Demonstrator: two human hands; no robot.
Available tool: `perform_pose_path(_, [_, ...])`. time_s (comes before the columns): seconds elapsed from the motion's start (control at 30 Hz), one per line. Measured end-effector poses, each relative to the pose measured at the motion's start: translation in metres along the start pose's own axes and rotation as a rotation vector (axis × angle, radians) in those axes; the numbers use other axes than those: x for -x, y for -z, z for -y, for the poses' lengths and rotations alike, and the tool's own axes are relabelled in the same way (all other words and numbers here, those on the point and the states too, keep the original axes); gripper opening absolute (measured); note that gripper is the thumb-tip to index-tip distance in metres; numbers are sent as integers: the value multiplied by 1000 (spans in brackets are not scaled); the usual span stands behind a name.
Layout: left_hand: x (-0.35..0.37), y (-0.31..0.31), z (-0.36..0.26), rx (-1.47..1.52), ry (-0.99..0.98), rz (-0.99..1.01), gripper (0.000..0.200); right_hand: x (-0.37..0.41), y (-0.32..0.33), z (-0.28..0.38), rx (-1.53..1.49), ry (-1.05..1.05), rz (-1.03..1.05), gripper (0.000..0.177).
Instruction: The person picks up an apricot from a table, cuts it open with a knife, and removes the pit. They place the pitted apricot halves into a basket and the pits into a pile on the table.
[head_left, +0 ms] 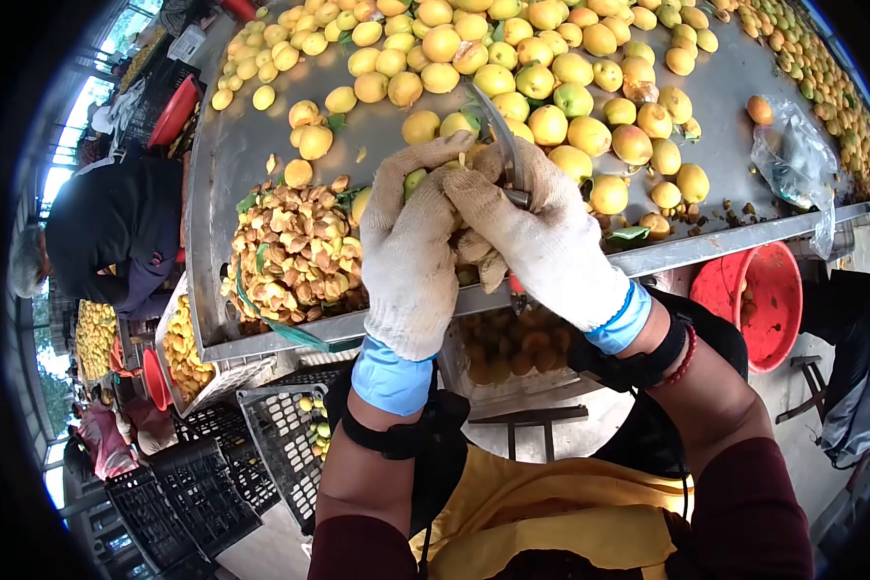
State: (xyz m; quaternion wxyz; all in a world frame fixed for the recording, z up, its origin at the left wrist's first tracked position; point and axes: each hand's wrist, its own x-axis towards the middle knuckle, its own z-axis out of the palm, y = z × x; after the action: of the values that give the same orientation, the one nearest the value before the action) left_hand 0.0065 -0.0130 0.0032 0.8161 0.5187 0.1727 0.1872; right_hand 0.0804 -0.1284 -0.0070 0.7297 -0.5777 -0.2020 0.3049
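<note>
My left hand [408,256], in a white knitted glove over a blue cuff, is closed around a yellow-green apricot [414,183], mostly hidden by the fingers. Pressed against it, my right hand [541,232] in a matching glove grips a knife [500,124]. Its curved metal blade points up and away from me over the table. Loose yellow apricots [548,126] lie just beyond both hands, some with leaves. Beside my left wrist is a heap of brown and orange fruit pieces [295,246], which look like pits with flesh on them.
The metal table [744,227] has a raised front edge. A clear plastic bag [797,159] lies at its right. Below stand a red bucket [756,300], a crate of fruit [517,353] and black crates [198,493]. A person in dark clothes [116,232] bends at the left.
</note>
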Motion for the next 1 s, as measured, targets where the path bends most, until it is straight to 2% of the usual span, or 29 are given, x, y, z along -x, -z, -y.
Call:
perform_pose_path(0.07, [-3, -4, -8, 54, 11, -1, 37, -8, 5, -10, -181, 149, -64, 21])
perform_pose_path(0.1, [-4, -1, -9, 54, 1, -2, 37, -15, 10, -8, -255, 148, -108, 22])
perform_pose_path(0.17, [-6, 14, -7, 272, -25, 73, 48, -1, 27, 34, -145, -12, -15, 22])
perform_pose_path(0.2, [-4, 22, -12, 322, 6, 220, 58, 1, 31, 43, 31, -34, -21, 22])
perform_pose_path(0.3, [2, 18, -15, 237, -54, 239, 60, 3, 43, 29, 351, 73, 96, 29])
perform_pose_path(0.33, [4, 10, -12, 238, -58, 137, 60, 7, 42, 41, 482, -5, 160, 32])
perform_pose_path(0.37, [4, 10, -15, 240, -60, 138, 60, 12, 37, 57, 470, -99, 204, 35])
perform_pose_path(0.47, [5, 13, -22, 313, 41, 241, 61, 17, 30, 63, 407, -131, 242, 39])
perform_pose_path(0.53, [6, 12, -26, 207, 29, 243, 61, 15, 26, 64, 352, -241, 271, 42])
perform_pose_path(0.67, [9, 10, -28, 1, 12, 242, 62, 15, 24, 65, 295, -153, 293, 44])
perform_pose_path(0.77, [9, 13, -25, 22, 7, 292, 60, 13, 27, 70, 353, -193, 337, 43])
perform_pose_path(0.83, [12, 13, -30, -8, 20, 290, 58, 14, 27, 77, 343, -347, 365, 45])
perform_pose_path(0.87, [14, 12, -33, -38, 32, 286, 57, 14, 28, 76, 343, -349, 364, 45])
perform_pose_path(0.93, [16, 8, -37, -21, 79, 227, 55, 14, 28, 71, 416, -534, 390, 46])
perform_pose_path(0.97, [16, 7, -37, -4, 125, 171, 53, 15, 27, 70, 412, -536, 392, 46])
perform_pose_path(1.0, [15, 9, -39, -5, 129, 170, 53, 17, 26, 70, 465, -434, 372, 44])
